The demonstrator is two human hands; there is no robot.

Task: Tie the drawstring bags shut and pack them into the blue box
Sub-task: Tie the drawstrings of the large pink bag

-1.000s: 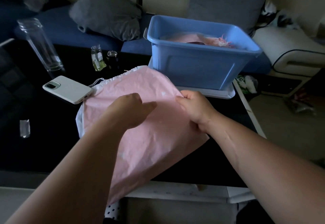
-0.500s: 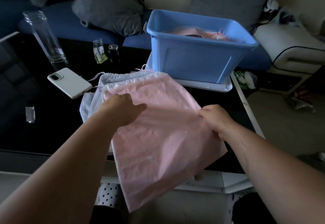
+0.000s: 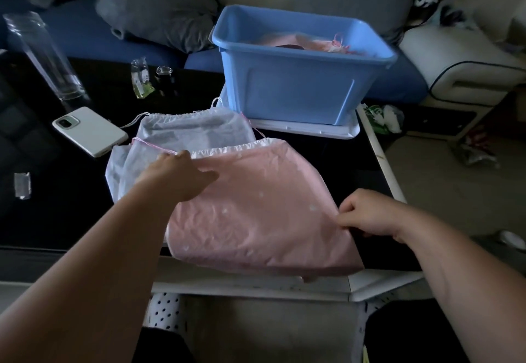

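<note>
A pink drawstring bag (image 3: 256, 209) lies flat on the black table, its white gathered mouth facing the blue box (image 3: 299, 89). My left hand (image 3: 179, 174) grips the bag's top left edge by the mouth. My right hand (image 3: 370, 211) pinches its right edge. Beneath and behind the pink bag lies a pale blue-white drawstring bag (image 3: 193, 132) with pink and white cords loose. Pink bags with tied cords show inside the box.
The box stands on its white lid (image 3: 307, 130). A white phone (image 3: 89, 130), a clear tall tumbler (image 3: 42, 55), a small packet (image 3: 141, 80) and a dark little jar (image 3: 164, 78) sit at the left. The table's right edge (image 3: 381, 160) is close to my right hand.
Both hands have drawn the pink bag toward me and to the right, uncovering the pale bag under it. My right hand slid down the bag's right edge.
</note>
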